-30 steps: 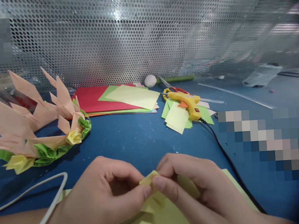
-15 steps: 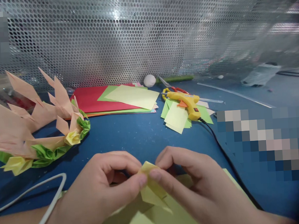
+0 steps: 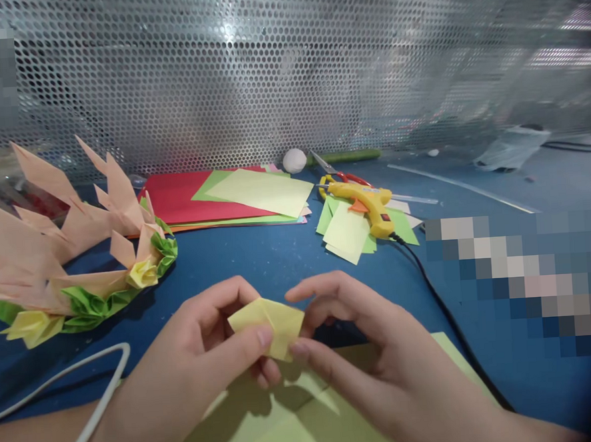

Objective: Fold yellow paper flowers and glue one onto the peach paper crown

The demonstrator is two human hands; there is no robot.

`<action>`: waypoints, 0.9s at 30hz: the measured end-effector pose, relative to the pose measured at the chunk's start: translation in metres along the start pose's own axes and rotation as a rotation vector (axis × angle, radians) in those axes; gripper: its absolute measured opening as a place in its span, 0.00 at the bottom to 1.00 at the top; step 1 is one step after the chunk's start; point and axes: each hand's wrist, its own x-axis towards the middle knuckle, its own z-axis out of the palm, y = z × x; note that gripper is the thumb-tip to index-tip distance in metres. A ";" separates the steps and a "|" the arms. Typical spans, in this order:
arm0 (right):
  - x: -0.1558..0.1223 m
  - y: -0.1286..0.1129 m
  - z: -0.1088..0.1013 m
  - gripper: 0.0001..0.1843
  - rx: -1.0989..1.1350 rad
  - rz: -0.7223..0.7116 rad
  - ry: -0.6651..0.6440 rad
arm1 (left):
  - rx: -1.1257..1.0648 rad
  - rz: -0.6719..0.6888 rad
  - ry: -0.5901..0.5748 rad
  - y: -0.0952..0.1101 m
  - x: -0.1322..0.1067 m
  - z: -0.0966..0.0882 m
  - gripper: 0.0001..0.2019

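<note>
A small piece of folded yellow paper (image 3: 284, 322) is held up in front of me, flat and many-sided. My left hand (image 3: 207, 340) pinches it, thumb on the near face and other fingers behind. At the paper's right edge is my right hand (image 3: 363, 343); its thumb tip touches the lower corner, a curled finger meets the right corner, and its index finger is raised off the paper. Below both hands lie larger pale yellow-green sheets (image 3: 357, 404), partly hidden by the hands and their shadows.
A peach paper crown (image 3: 80, 227) with green leaves and yellow flowers stands left. Behind lie stacked coloured sheets (image 3: 188, 194), a white ball (image 3: 294, 160), scissors (image 3: 356, 178) and a yellow glue gun (image 3: 369, 206) on paper pieces. Its black cord (image 3: 438, 299) runs right; a white cable (image 3: 100, 396) crosses my left forearm.
The folded paper has been turned and now shows a broad, flat face. My left hand's fingers have shifted behind it, and my right index finger has lifted away from it.
</note>
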 end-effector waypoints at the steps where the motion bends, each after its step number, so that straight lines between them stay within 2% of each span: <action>1: 0.001 0.000 0.000 0.09 -0.005 -0.005 0.007 | 0.007 0.006 -0.004 0.000 0.000 0.000 0.06; 3: 0.003 0.001 -0.001 0.06 -0.017 -0.026 0.020 | 0.034 0.016 0.006 0.000 -0.001 0.000 0.07; 8: 0.004 0.002 -0.005 0.10 -0.044 -0.106 0.071 | 0.009 0.009 0.005 -0.003 0.001 -0.002 0.14; 13: 0.002 0.004 -0.006 0.15 -0.042 -0.180 0.107 | -0.037 0.001 0.025 -0.002 0.004 -0.002 0.13; 16: 0.002 0.005 -0.007 0.16 -0.053 -0.219 0.060 | -0.001 0.017 0.043 -0.001 0.004 -0.003 0.12; 21: 0.003 0.006 -0.005 0.19 -0.029 -0.223 0.057 | 0.006 0.040 0.050 0.000 0.006 -0.003 0.12; 27: 0.001 0.007 -0.004 0.15 -0.020 -0.201 0.075 | 0.057 0.041 0.039 -0.001 0.006 -0.003 0.13</action>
